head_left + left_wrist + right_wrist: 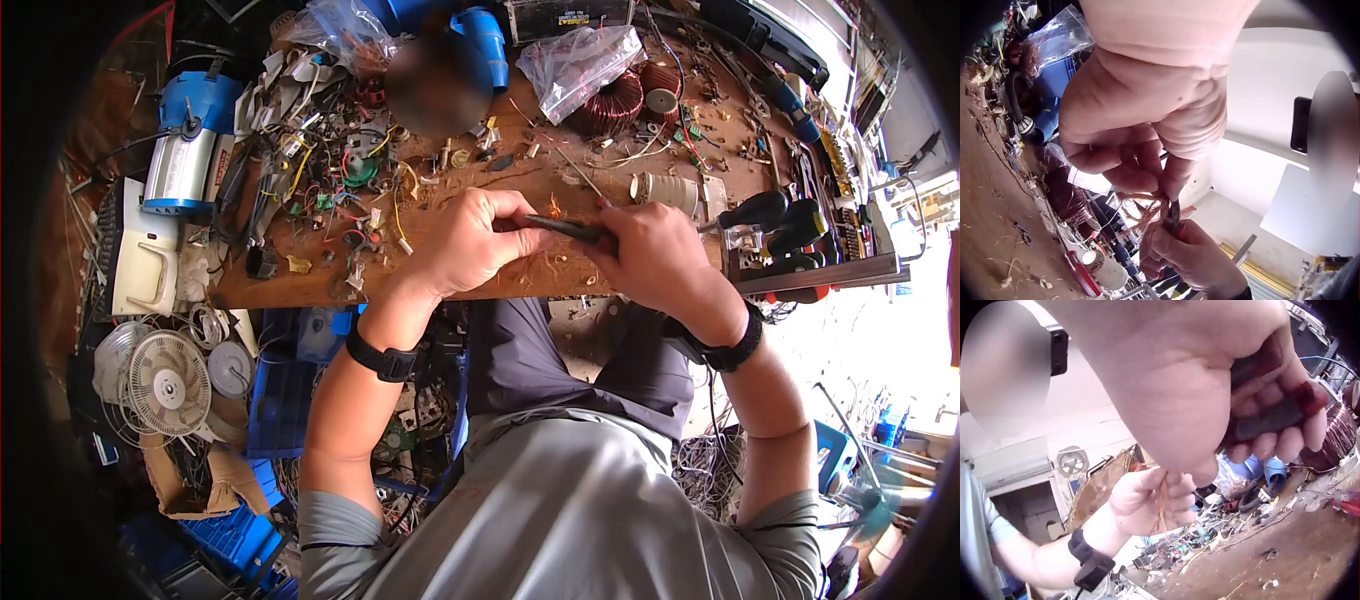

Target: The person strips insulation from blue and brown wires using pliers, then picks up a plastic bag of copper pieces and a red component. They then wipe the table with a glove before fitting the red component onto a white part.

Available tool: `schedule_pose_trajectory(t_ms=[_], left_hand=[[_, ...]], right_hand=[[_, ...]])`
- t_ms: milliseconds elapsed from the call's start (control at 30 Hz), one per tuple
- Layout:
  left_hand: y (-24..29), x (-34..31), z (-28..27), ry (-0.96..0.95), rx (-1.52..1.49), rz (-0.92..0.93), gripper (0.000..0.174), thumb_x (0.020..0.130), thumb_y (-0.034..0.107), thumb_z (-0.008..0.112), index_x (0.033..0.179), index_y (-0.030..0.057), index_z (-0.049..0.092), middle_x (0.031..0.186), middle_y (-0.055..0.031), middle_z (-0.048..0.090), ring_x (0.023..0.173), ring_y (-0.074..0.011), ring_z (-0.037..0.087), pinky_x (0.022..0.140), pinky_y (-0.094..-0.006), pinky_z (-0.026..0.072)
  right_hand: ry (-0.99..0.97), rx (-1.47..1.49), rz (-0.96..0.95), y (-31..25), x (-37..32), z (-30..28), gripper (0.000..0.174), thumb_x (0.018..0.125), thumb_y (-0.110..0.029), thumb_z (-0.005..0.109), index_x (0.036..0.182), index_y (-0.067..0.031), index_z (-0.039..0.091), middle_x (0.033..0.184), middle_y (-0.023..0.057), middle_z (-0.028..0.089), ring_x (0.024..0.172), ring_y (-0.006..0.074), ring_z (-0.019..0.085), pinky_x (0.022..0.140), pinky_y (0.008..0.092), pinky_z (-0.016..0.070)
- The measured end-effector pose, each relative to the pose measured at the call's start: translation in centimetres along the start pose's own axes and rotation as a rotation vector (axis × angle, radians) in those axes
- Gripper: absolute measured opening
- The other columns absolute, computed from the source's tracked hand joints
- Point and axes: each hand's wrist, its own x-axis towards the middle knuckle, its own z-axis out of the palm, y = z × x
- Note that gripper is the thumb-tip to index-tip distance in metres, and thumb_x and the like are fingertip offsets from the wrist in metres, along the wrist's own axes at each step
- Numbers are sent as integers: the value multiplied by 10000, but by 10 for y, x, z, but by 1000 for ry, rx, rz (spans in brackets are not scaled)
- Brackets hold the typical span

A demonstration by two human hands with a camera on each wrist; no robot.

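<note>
My right hand (655, 255) grips pliers (568, 228), their dark, red-ended handles (1269, 422) lying across the palm under curled fingers. Leftward, the pliers' nose reaches the fingertips of my left hand (470, 245). Thin copper wire strands (1162, 506) are pinched between the left thumb and fingers and hang below them in the right wrist view. From the left wrist, the plier nose meets the pinched copper close to the thumb tip. Both hands are above the front edge of the wooden bench (440, 290). A red-handled screwdriver (1082, 275) lies on the bench beyond them.
Scrap wires and small electronic parts (350, 170) cover the bench's left side. Copper coils (612, 105) and a clear plastic bag (580, 70) sit at the back. Black-handled tools (790, 225) and a metal bar (820, 275) lie at right. A fan (170, 385) stands lower left.
</note>
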Motion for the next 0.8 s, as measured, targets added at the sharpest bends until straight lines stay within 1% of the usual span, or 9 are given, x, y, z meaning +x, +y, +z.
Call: schedule_pose_trajectory(t_ms=[133,233,300,367,400,500,567,700,800], left_hand=[[-7,1,-8,28,135,20,122,829,114,733,865,10,682,724,13,636,699,-44,540,624,-241,449],[2,-8,-5,73,138,117,120,816,112,729,807,11,664,758,-41,666,702,-91,591,626,-289,472],[-2,-10,-3,171,385,289,143,780,127,743,775,15,653,735,-94,640,651,-198,621,607,-331,476],[13,-16,2,286,472,248,174,748,144,753,750,13,638,727,-129,613,649,-301,616,592,-370,471],[11,-16,2,324,584,318,148,775,108,741,740,13,633,737,-89,627,643,-219,624,568,-325,457],[17,-24,-6,324,546,233,137,775,116,738,770,19,642,740,-75,615,636,-234,610,567,-330,463],[21,-30,-17,324,583,296,134,781,114,734,773,19,640,747,-73,610,639,-232,609,568,-333,465],[31,-38,-38,281,643,322,126,793,109,724,784,17,638,766,-68,599,642,-229,605,573,-336,469],[31,-34,-65,325,629,417,119,796,108,723,797,18,646,771,-66,599,636,-229,602,573,-337,470]], right_hand=[[26,-35,-11,1,0,6,258,878,-282,609,950,-35,604,817,182,639,760,374,645,676,466,513],[39,214,-226,5,-4,3,249,886,-210,595,1023,-9,544,948,231,606,813,412,618,710,492,492],[-12,135,-146,-2,-4,1,219,886,-212,593,978,-18,553,878,223,632,805,399,632,686,483,502],[-102,56,-31,-14,0,-4,214,880,-222,601,955,-25,562,857,216,640,800,390,638,670,476,508],[-88,50,-50,-17,2,-5,214,880,-222,601,955,-25,562,857,216,640,800,390,638,670,476,508],[-186,67,28,-25,5,-6,213,872,-222,607,935,-23,566,854,212,642,793,390,636,661,473,506],[-57,251,-85,-27,8,-8,217,862,-217,608,921,-14,560,849,202,640,810,400,628,681,473,500],[-159,290,-144,-37,25,-20,217,840,-202,617,940,-17,565,855,187,635,852,403,617,731,478,488],[-99,249,-97,-49,47,-29,216,815,-199,642,924,-24,576,839,177,645,850,387,626,729,471,494]])
